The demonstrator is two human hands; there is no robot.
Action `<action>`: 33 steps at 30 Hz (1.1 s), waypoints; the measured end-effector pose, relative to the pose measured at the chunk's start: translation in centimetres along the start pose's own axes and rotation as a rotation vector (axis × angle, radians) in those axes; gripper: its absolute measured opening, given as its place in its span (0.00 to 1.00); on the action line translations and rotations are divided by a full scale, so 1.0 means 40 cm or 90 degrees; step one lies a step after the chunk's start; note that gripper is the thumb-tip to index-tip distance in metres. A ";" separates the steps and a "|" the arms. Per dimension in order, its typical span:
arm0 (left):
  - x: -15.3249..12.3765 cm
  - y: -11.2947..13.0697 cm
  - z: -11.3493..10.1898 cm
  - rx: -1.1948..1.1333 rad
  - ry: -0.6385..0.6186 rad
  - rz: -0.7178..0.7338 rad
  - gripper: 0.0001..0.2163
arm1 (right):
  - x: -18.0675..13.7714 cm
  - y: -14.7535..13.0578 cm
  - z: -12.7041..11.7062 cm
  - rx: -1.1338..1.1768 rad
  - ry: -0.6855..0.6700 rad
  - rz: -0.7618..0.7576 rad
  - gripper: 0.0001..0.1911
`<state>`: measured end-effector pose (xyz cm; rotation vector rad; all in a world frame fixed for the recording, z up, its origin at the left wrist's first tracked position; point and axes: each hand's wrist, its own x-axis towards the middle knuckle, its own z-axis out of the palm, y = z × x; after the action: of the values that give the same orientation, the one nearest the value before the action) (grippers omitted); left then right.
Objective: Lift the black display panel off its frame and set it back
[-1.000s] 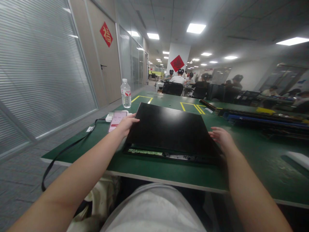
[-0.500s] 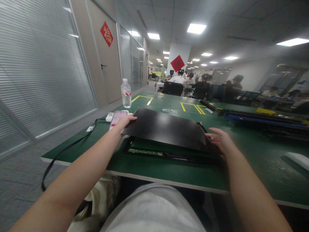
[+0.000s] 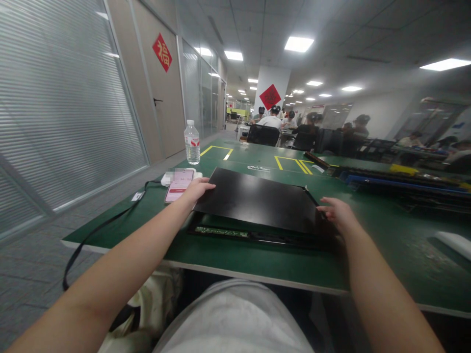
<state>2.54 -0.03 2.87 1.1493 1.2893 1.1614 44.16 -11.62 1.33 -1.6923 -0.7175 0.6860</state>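
Observation:
A flat black panel (image 3: 257, 198) lies nearly level over a black frame (image 3: 228, 231) with a green circuit strip along its near edge, on the green table (image 3: 235, 262). My left hand (image 3: 195, 190) grips the panel's left edge, fingers curled over it. My right hand (image 3: 337, 213) holds the panel's right edge, fingers bent around it.
A pink phone (image 3: 179, 185) lies just left of my left hand, with a black cable (image 3: 103, 226) trailing off the table. A water bottle (image 3: 192, 142) stands at the back left. Long dark parts (image 3: 397, 181) lie to the right. Several people sit at tables behind.
The black panel, tilted up at its far edge a second ago, has come down nearly flat onto the frame. Both hands stayed on its side edges.

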 end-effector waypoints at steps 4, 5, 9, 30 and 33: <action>-0.007 -0.003 0.004 0.008 0.001 -0.015 0.19 | 0.005 0.007 -0.005 -0.025 0.011 -0.029 0.12; -0.007 -0.003 0.004 0.009 -0.003 -0.016 0.19 | 0.007 0.010 -0.006 -0.031 0.014 -0.037 0.12; -0.004 -0.008 0.005 -0.007 -0.014 -0.016 0.20 | 0.011 0.017 -0.008 -0.070 0.027 -0.060 0.14; 0.001 -0.026 0.006 0.033 -0.032 -0.004 0.24 | 0.019 0.024 -0.007 -0.164 0.038 -0.100 0.13; -0.001 -0.026 0.007 0.007 -0.049 -0.003 0.26 | 0.024 0.029 -0.008 -0.166 0.031 -0.106 0.13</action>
<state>2.81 -0.14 1.84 1.1871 1.2404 1.0977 45.18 -11.31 0.21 -1.8530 -0.9332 0.4467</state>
